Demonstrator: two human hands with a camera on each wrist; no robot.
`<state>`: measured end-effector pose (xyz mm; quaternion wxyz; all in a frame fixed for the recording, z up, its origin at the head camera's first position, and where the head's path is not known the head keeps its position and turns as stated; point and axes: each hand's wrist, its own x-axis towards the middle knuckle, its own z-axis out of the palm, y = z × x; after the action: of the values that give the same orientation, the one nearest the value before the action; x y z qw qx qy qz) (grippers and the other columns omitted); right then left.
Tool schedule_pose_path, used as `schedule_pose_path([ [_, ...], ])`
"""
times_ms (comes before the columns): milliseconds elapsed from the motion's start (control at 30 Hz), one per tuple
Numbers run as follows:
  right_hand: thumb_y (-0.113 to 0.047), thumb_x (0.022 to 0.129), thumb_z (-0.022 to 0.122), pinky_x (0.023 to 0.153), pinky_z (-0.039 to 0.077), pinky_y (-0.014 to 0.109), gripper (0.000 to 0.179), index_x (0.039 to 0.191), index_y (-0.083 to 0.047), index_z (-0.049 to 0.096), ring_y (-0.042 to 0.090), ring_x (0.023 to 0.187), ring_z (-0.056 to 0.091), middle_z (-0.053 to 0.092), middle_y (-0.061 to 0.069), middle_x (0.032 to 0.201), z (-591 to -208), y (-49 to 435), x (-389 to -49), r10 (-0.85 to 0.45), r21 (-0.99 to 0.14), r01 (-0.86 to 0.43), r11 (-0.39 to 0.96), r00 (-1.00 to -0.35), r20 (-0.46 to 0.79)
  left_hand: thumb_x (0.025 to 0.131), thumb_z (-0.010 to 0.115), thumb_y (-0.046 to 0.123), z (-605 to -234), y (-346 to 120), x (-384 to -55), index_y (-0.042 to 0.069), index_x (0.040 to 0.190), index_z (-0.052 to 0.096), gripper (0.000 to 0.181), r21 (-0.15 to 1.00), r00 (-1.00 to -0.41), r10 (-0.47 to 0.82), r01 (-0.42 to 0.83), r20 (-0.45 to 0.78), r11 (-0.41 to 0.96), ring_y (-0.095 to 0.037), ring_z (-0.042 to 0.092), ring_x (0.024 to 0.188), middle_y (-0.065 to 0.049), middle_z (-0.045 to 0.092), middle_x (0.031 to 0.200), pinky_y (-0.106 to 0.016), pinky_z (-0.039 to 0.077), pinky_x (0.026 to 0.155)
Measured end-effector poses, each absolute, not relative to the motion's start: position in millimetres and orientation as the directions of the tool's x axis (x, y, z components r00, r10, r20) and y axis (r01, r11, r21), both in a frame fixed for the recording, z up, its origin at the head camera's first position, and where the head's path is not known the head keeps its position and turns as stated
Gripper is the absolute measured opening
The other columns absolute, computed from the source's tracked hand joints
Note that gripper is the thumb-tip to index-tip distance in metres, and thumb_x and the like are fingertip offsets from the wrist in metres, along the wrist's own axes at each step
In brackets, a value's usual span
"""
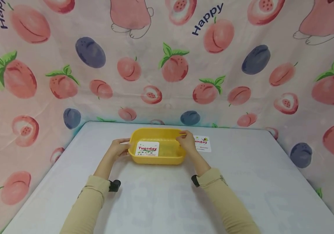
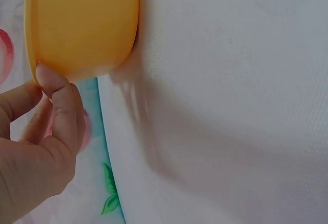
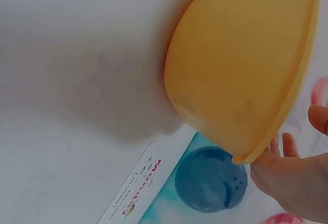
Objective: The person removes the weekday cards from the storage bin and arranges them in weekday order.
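Note:
A yellow plastic basin (image 1: 156, 160) stands near the far side of the table. Inside its left part is a white card reading "Tuesday" (image 1: 147, 149). My left hand (image 1: 117, 149) pinches the left rim, and the left wrist view has the fingertips (image 2: 50, 78) at that edge. At the other end, my right hand (image 1: 188, 143) holds the right rim; some of its fingers pass behind the basin wall (image 3: 225, 70) in the right wrist view. Just beyond that hand lies a white "Monday" card (image 1: 203, 144), partly covered by it.
White cloth covers the table (image 1: 161, 201), whose far edge meets a peach-printed curtain (image 1: 167, 97). The same curtain hangs along both sides. Dark wrist-worn devices (image 1: 115, 185) sit at the sleeve cuffs.

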<state>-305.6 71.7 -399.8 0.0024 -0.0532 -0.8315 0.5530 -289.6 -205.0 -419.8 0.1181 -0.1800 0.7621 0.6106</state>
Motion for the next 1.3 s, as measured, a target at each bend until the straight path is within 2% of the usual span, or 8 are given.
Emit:
schedule_pose_path([
  [100, -0.007, 0.085, 0.063, 0.070, 0.054, 0.032, 0.035, 0.118, 0.004, 0.057, 0.026, 0.085, 0.060, 0.062, 0.020, 0.102, -411.5, 69.2, -315.4, 0.060, -0.918, 0.054, 0.392, -0.998, -0.033, 0.094, 0.054, 0.007, -419.5, -205.4, -290.2, 0.003, 0.140, 0.044, 0.046, 0.890, -0.910, -0.128, -0.413, -0.395, 0.193, -0.008, 0.055, 0.066, -0.015, 0.056, 0.107, -0.018, 0.053, 0.062],
  [267, -0.018, 0.078, 0.072, 0.059, 0.051, 0.029, 0.031, 0.104, -0.005, 0.062, 0.019, 0.071, 0.059, 0.062, 0.009, 0.084, -490.7, 70.3, -375.5, -0.039, -0.922, -0.103, 0.374, -0.995, 0.096, 0.094, 0.054, 0.006, -420.3, -205.8, -290.8, 0.002, 0.140, 0.043, 0.047, 0.894, -0.914, -0.122, -0.405, -0.388, 0.194, -0.008, 0.056, 0.066, -0.016, 0.057, 0.109, -0.017, 0.053, 0.060],
  [333, -0.018, 0.079, 0.073, 0.059, 0.051, 0.029, 0.032, 0.105, -0.005, 0.062, 0.019, 0.070, 0.058, 0.062, 0.009, 0.085, -501.0, 63.0, -384.3, -0.054, -0.918, -0.069, 0.391, -0.997, 0.052, 0.094, 0.054, 0.006, -420.7, -205.6, -290.8, 0.002, 0.139, 0.044, 0.046, 0.894, -0.913, -0.123, -0.406, -0.389, 0.190, -0.008, 0.056, 0.066, -0.017, 0.056, 0.110, -0.017, 0.053, 0.060],
  [500, -0.008, 0.086, 0.064, 0.073, 0.054, 0.033, 0.033, 0.116, 0.003, 0.058, 0.026, 0.080, 0.058, 0.061, 0.019, 0.103, -442.2, 36.4, -334.0, -0.024, -0.876, 0.098, 0.473, -0.992, -0.124, 0.095, 0.053, 0.006, -421.1, -205.3, -290.9, 0.003, 0.139, 0.044, 0.046, 0.888, -0.908, -0.132, -0.418, -0.399, 0.190, -0.009, 0.056, 0.068, -0.020, 0.055, 0.116, -0.016, 0.052, 0.059],
  [600, -0.006, 0.088, 0.060, 0.074, 0.056, 0.032, 0.032, 0.118, 0.006, 0.056, 0.027, 0.079, 0.059, 0.060, 0.020, 0.106, -425.6, 26.6, -317.5, -0.020, -0.875, 0.137, 0.464, -0.986, -0.165, 0.094, 0.054, 0.006, -421.7, -205.3, -291.3, 0.003, 0.139, 0.044, 0.046, 0.884, -0.903, -0.143, -0.426, -0.404, 0.192, -0.009, 0.056, 0.068, -0.019, 0.055, 0.116, -0.016, 0.052, 0.058],
  [933, -0.011, 0.088, 0.063, 0.068, 0.050, 0.026, 0.040, 0.124, 0.001, 0.050, 0.020, 0.071, 0.048, 0.052, 0.013, 0.103, -426.3, 12.9, -314.2, -0.032, -0.852, 0.292, 0.434, -0.940, -0.338, 0.094, 0.054, 0.006, -420.6, -205.5, -292.0, 0.004, 0.139, 0.045, 0.046, 0.885, -0.905, -0.142, -0.423, -0.402, 0.195, -0.009, 0.056, 0.068, -0.019, 0.054, 0.117, -0.016, 0.052, 0.058],
  [1133, -0.008, 0.090, 0.060, 0.090, 0.053, 0.034, 0.050, 0.135, 0.004, 0.042, 0.027, 0.094, 0.054, 0.050, 0.019, 0.128, -423.2, 10.9, -310.5, -0.062, -0.857, 0.360, 0.369, -0.910, -0.409, 0.093, 0.056, 0.006, -419.9, -205.0, -290.6, 0.002, 0.138, 0.045, 0.046, 0.887, -0.905, -0.131, -0.424, -0.406, 0.181, -0.009, 0.055, 0.066, -0.020, 0.055, 0.114, -0.016, 0.051, 0.057],
  [1300, -0.005, 0.091, 0.057, 0.096, 0.050, 0.038, 0.059, 0.142, 0.007, 0.031, 0.030, 0.107, 0.047, 0.036, 0.021, 0.145, -421.8, 3.4, -313.1, -0.102, -0.878, 0.419, 0.230, -0.887, -0.450, 0.094, 0.055, 0.007, -419.4, -205.8, -291.5, 0.001, 0.139, 0.044, 0.047, 0.893, -0.911, -0.120, -0.412, -0.395, 0.181, -0.008, 0.056, 0.067, -0.021, 0.055, 0.117, -0.016, 0.051, 0.058],
])
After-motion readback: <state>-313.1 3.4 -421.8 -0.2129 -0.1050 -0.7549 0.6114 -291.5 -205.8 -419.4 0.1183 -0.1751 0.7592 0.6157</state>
